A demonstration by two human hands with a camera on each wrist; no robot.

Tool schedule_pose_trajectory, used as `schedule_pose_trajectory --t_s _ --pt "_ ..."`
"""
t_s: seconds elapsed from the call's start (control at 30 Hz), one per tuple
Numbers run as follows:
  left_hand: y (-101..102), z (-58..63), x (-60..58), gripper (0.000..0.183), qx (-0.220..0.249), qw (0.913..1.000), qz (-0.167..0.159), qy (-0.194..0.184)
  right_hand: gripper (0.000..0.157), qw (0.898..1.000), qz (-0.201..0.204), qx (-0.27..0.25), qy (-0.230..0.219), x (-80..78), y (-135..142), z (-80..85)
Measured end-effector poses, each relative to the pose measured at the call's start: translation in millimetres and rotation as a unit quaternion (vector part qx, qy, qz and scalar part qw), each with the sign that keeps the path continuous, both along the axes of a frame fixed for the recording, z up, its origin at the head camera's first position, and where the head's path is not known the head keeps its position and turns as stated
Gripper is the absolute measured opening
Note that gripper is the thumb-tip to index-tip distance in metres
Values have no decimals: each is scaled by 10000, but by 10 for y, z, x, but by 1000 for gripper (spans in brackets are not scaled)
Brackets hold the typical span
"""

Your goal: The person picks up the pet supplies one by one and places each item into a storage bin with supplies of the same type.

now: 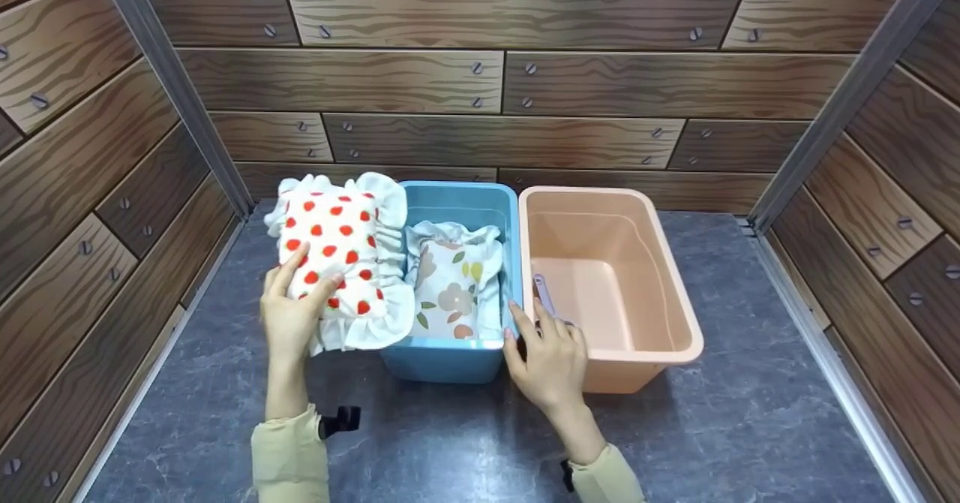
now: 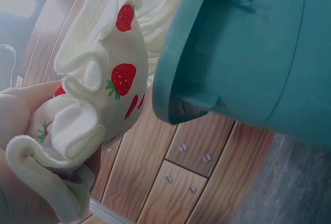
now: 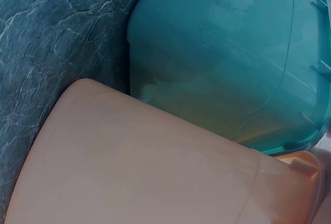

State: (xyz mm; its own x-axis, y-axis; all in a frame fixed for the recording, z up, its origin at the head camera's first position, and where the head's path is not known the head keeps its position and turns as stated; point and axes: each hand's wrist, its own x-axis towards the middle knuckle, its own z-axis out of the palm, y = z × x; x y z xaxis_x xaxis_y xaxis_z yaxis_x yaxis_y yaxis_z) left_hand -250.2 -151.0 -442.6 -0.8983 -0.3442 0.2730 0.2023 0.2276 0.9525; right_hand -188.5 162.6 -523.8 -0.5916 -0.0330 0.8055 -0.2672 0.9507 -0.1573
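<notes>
In the head view, my left hand [image 1: 291, 315] grips a small white pillow [image 1: 330, 251] with red strawberries and a ruffled edge. It is held above the floor at the left of the blue bin [image 1: 442, 364], its ruffle overlapping the bin's left rim. The left wrist view shows thumb and fingers around the pillow's ruffled edge [image 2: 77, 115]. Inside the blue bin lies a second ruffled pillow [image 1: 450, 293] with flowers and leaves. My right hand [image 1: 551, 356] rests with extended fingers at the adjoining front rims of the blue bin and the peach bin [image 1: 679, 285].
A slim purple handle [image 1: 543, 293] with a hole at its end shows in the peach bin, partly hidden by my right fingers. Both bins stand side by side on the dark marbled floor [image 1: 750, 398]. Wood-patterned walls [image 1: 495, 82] enclose the back and both sides.
</notes>
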Motion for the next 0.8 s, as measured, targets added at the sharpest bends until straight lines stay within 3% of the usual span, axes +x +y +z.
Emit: schedule_pose_trajectory --t_s 0.8 --pt "260 -30 -77 63 197 9992 -303 188 38 10000 15 67 46 2 8 3"
